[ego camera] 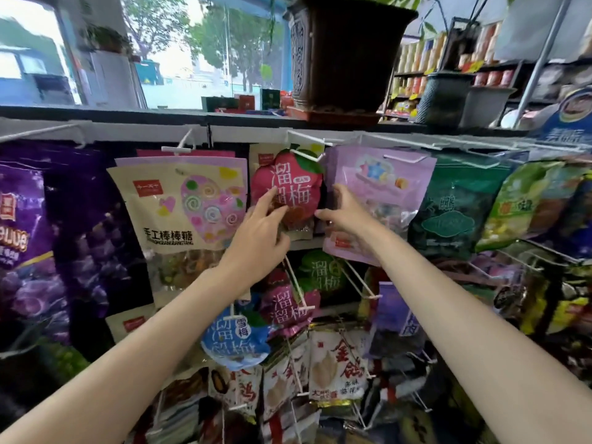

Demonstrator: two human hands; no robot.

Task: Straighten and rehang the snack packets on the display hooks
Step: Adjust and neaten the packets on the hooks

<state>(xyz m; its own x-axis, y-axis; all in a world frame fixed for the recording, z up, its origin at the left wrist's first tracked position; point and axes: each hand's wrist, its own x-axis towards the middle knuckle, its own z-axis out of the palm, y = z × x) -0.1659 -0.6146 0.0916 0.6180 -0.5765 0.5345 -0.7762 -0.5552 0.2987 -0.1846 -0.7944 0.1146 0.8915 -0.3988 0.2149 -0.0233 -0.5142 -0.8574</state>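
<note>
A red strawberry-shaped plum packet (pixel 288 181) hangs on a white hook (pixel 307 155) in the top row. My left hand (pixel 262 232) touches the packet's lower left with fingers stretched up against its face. My right hand (pixel 344 213) reaches to its right edge, thumb pointing at the packet and fingers tucked behind it beside a lilac candy packet (pixel 378 200). A cream lollipop packet (pixel 185 203) hangs to the left. Whether the right fingers pinch the red packet is hidden.
Purple grape packets (pixel 48 225) hang far left, green packets (pixel 455 206) to the right. Lower rows hold a blue plum packet (pixel 237 338), a magenta one (pixel 288 309) and seed packets (pixel 336 370) on protruding white hooks. A dark plant pot (pixel 346 52) stands on the shelf top.
</note>
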